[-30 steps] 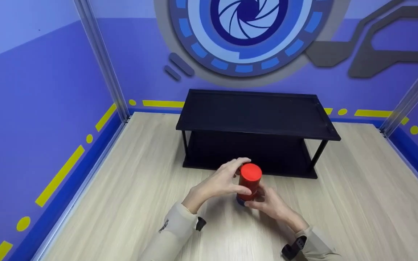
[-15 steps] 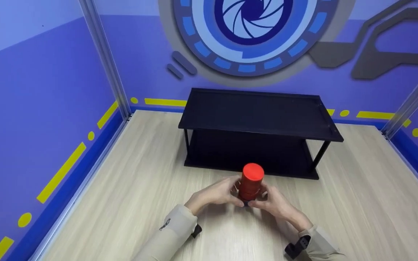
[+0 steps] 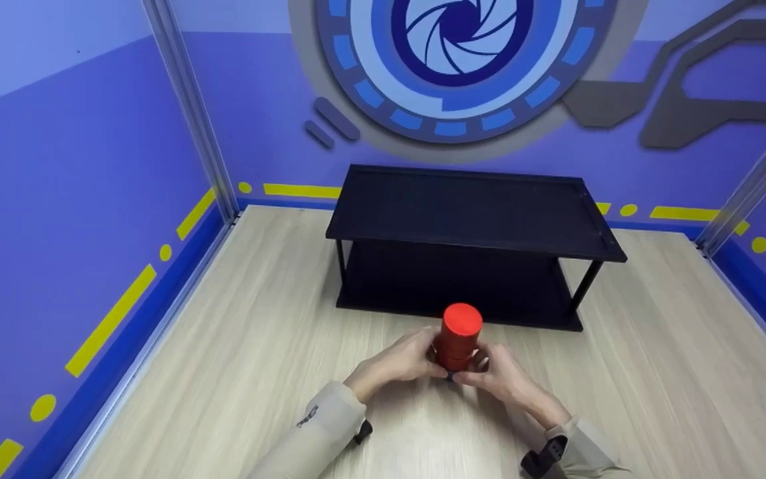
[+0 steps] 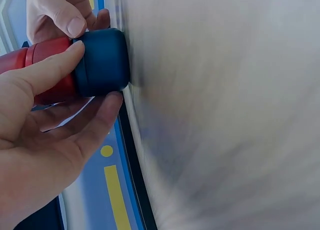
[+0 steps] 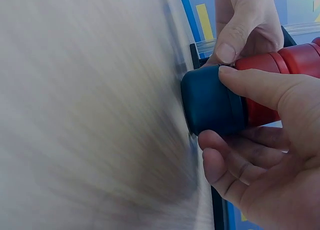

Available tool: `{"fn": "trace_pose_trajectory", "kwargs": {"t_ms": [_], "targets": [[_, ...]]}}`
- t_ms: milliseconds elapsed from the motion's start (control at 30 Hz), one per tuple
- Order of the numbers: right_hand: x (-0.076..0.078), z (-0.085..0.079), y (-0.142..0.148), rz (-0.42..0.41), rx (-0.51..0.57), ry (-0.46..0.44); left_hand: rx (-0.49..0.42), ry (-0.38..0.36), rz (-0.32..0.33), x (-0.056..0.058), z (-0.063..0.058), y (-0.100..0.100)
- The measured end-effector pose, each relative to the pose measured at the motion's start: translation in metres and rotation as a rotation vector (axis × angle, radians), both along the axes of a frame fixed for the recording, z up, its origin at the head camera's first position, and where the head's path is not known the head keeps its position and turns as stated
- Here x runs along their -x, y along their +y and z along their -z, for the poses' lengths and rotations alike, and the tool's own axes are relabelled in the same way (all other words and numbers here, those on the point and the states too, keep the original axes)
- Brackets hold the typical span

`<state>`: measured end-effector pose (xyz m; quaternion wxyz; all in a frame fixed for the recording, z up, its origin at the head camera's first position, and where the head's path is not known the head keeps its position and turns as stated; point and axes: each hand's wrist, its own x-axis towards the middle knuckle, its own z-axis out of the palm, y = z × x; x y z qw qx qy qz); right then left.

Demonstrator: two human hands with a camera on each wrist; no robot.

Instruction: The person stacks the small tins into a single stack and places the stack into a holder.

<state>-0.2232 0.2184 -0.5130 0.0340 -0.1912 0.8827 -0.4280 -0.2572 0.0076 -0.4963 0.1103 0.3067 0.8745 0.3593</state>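
Observation:
A red cylinder [image 3: 461,340] with a flat top stands upright on the wooden table in the head view, just in front of the black shelf. Its lower end [image 4: 104,62] is dark blue with a rounded edge, resting at the table surface. My left hand [image 3: 404,359] holds it from the left, thumb over the seam of red and blue, fingers round the far side. From the right, my right hand [image 3: 504,378] grips the same low part, thumb [image 5: 250,85] on the blue end's edge. Both wrist views show grooved rings in the red part.
The black two-tier shelf [image 3: 476,209] stands behind the hands, its lower board [image 3: 396,279] close to the cylinder. Blue printed panels [image 3: 90,186] with metal corner posts enclose the wooden table [image 3: 276,286] at the back and sides.
My left hand has slid down from the cylinder's upper part to its base, beside the right hand. The cylinder stays nearly in place, and its blue end is now mostly covered.

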Motion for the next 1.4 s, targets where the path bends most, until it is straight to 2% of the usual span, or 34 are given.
{"fn": "trace_pose_trajectory", "kwargs": {"t_ms": [133, 300, 533, 867, 1033, 1400], "targets": [[0.000, 0.000, 0.000, -0.001, 0.015, 0.006, 0.003, 0.026, 0.001, 0.000, -0.001, 0.000], [0.002, -0.001, 0.000, 0.007, 0.015, -0.008, 0.005, 0.009, -0.002, 0.001, -0.004, 0.000], [0.006, -0.012, 0.002, 0.007, 0.005, 0.021, -0.024, 0.015, 0.024, 0.008, -0.012, 0.001], [0.022, -0.039, 0.007, -0.013, -0.006, 0.104, -0.030, 0.083, 0.049, 0.022, -0.037, 0.005], [0.028, -0.055, 0.010, -0.023, 0.004, 0.109, -0.028, 0.109, 0.063, 0.029, -0.053, 0.007], [0.040, -0.088, 0.020, -0.049, -0.014, 0.120, -0.010, 0.085, 0.112, 0.042, -0.092, 0.011]]}}
